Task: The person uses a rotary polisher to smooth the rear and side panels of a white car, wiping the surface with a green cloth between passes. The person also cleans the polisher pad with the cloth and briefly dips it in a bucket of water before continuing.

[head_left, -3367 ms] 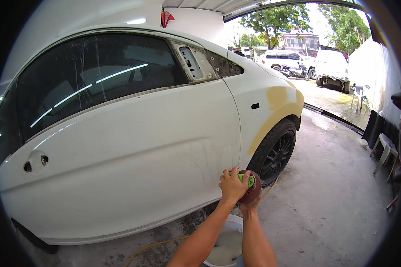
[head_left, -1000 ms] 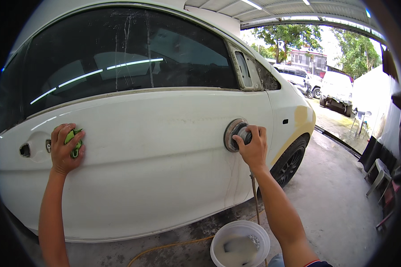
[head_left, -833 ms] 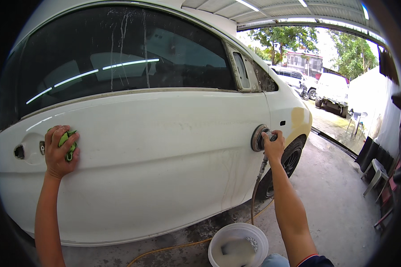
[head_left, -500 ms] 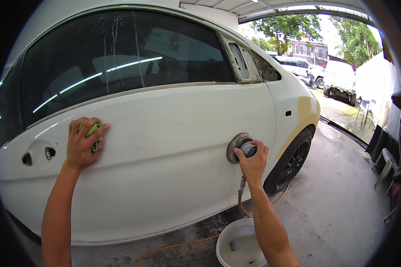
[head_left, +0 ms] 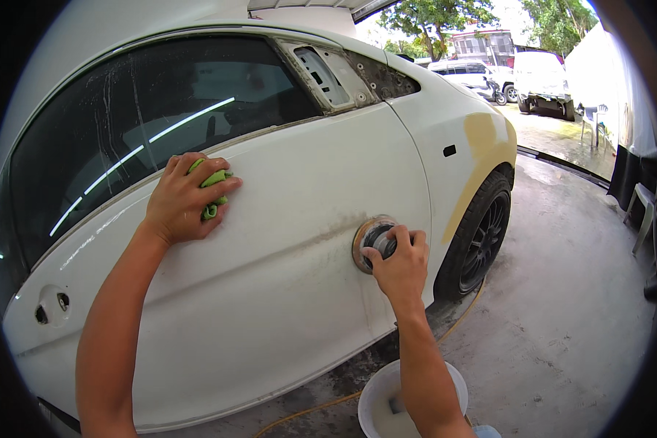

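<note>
A white car door (head_left: 292, 182) with a long crease fills the middle of the view. My left hand (head_left: 182, 201) rests on its upper part, just under the window edge, fingers curled round a folded green cloth (head_left: 213, 177). Lower and to the right, my right hand (head_left: 403, 270) grips the top of a round air sander (head_left: 365, 247). The sander's disc lies against the door at the crease, near the door's front edge. Greyish residue (head_left: 336, 228) marks the paint along the crease beside the disc.
A white bucket (head_left: 367, 410) of cloudy water stands on the floor below my right forearm. A yellow hose (head_left: 310, 410) runs along the wet floor. Beyond the door are a black wheel (head_left: 483, 237) and a beige-patched fender (head_left: 482, 157). A pale plastic chair (head_left: 641, 212) stands far right.
My left hand has slid right and up with the cloth, away from the handle openings toward the window. The sander has shifted slightly rearward along the crease, and grey residue now shows. The view has turned.
</note>
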A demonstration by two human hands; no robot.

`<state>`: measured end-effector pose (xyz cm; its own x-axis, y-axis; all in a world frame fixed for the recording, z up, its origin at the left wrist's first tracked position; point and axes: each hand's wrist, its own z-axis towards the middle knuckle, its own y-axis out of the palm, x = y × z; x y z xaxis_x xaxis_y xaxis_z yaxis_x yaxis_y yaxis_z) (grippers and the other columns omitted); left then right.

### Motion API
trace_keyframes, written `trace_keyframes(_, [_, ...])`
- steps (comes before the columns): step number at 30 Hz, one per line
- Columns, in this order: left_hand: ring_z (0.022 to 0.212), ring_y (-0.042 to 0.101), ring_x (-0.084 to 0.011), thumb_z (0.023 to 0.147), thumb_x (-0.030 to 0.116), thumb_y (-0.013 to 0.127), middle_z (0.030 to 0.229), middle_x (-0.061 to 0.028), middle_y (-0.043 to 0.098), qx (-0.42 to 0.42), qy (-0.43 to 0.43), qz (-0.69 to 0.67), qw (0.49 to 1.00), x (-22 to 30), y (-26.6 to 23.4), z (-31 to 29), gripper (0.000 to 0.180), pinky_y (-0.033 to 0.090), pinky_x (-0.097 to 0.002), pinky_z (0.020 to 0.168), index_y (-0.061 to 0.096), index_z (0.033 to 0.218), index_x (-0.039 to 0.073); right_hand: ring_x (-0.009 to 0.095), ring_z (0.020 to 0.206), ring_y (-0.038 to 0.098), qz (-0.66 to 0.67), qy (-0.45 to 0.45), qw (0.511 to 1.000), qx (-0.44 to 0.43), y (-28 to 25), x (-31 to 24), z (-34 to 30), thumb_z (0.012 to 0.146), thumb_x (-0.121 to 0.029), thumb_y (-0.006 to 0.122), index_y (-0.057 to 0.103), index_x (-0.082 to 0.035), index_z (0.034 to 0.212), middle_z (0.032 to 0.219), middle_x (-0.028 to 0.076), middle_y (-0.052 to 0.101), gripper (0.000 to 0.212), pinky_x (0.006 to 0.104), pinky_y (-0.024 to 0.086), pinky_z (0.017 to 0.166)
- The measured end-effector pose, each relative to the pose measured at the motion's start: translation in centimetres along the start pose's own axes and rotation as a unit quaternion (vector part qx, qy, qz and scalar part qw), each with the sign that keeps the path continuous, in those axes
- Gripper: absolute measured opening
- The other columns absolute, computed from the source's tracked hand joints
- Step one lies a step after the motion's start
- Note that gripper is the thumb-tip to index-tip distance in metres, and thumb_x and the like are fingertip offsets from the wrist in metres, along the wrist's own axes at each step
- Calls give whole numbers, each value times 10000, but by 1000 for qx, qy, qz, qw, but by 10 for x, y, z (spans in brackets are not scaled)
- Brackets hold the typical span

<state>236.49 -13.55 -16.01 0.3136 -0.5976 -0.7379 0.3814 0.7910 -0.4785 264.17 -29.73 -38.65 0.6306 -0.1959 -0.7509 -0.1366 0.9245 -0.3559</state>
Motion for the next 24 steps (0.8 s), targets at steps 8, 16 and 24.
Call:
trace_keyframes(8, [1285,531,-310,763,150,737,1346,-32,631,-4,-9,28,1000,17,0,11,492,434,-487,1126,745,1248,226,336,1033,598,109,-245,963,-21,23,-46,-67,732,-270,957,701,-203,1009,1174,72,589,383,431,602,683])
trace_keyframes(16, [1247,539,-272,738,187,803,1310,16,639,44,26,11,999,55,32,32,465,437,-445,1086,746,1194,256,356,1078,587,32,-139,990,10,16,-16,-29,767,-267,926,687,-195,1064,1216,102,575,388,464,616,704])
trace_keyframes(24, [1274,538,-294,735,157,761,1321,-3,636,27,3,2,1000,56,33,30,496,437,-477,1129,745,1225,236,352,1094,585,72,-85,992,51,21,-11,-32,768,-301,939,706,-197,1067,1201,67,583,393,483,600,729])
